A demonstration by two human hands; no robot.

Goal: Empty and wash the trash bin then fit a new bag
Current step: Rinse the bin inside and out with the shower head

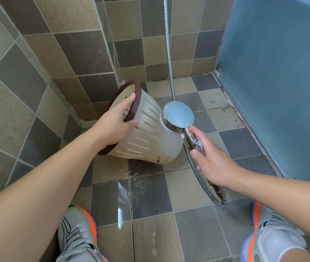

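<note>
Currently the bin point(146, 129) is held tilted on its side over the tiled floor point(169, 205), mouth turned left and toward the far corner, base to the right. Cream plastic, slotted wall, dark red rim point(131, 103); brown stains are seen near the base. The rim is gripped by the left hand point(118, 123), fingers hooked inside the mouth, thumb pressed on the outer wall. A shower head point(177, 115) is held just right of the bin's base, chrome back facing the camera. Its handle point(195, 143) is gripped by the right hand point(212, 163), index finger laid along the neck. A metal hose point(168, 44) runs up the far wall and loops below the right hand. Floor near the bin is wet. Two grey-orange shoes point(78, 235) are seen at the near edge; a frosted glass door point(282, 82) stands at right.
</note>
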